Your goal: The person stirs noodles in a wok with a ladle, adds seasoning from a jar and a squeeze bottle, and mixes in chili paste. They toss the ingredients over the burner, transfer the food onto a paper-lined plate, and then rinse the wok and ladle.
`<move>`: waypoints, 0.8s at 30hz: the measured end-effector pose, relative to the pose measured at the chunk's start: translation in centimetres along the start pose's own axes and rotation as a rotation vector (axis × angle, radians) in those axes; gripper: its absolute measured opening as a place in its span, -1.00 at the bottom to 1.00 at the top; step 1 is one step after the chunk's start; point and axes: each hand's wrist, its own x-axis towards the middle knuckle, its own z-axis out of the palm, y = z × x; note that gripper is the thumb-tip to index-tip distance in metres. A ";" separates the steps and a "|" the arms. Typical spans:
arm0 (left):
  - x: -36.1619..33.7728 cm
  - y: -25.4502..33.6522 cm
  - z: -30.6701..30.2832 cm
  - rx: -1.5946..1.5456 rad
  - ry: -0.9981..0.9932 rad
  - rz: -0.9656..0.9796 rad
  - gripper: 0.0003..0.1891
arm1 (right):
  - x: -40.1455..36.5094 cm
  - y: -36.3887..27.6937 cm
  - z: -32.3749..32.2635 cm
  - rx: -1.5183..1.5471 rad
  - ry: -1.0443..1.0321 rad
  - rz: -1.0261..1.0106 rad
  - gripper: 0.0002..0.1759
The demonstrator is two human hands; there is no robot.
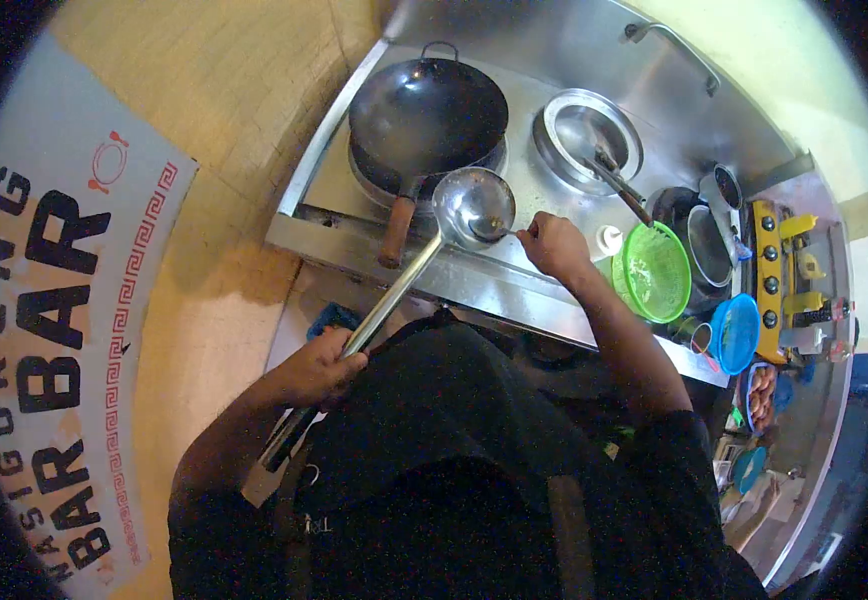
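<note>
My left hand (326,366) is wrapped round the long metal handle of a ladle (462,200). The ladle slants up and right, its bowl facing up beside the stove's front edge. My right hand (556,247) pinches what looks like a small spoon (491,230), whose tip lies within the ladle's bowl. Behind the ladle a dark wok (424,110) sits on the burner, and its wooden handle (398,232) points toward me, left of the ladle bowl. What the bowl contains is hard to make out.
A metal pan (556,125) with a dark-handled utensil (622,190) stands right of the wok. Farther right are a green basket (682,270), a blue bowl (735,333), and a yellow rack (768,285). A lettered banner (84,330) stands at left.
</note>
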 end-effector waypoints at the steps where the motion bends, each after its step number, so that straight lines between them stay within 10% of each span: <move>1: -0.1 -0.5 0.1 0.032 0.005 -0.021 -0.85 | -0.1 0.3 0.0 0.006 0.000 0.007 -0.61; 16: 0.2 -2.1 0.0 0.253 -0.070 0.097 -0.80 | 1.0 -1.2 -3.8 -0.126 0.289 -0.421 -0.73; 24: -0.2 -2.8 0.7 0.098 -0.021 0.054 -0.79 | -2.7 -1.7 3.6 0.160 0.031 -0.070 -0.64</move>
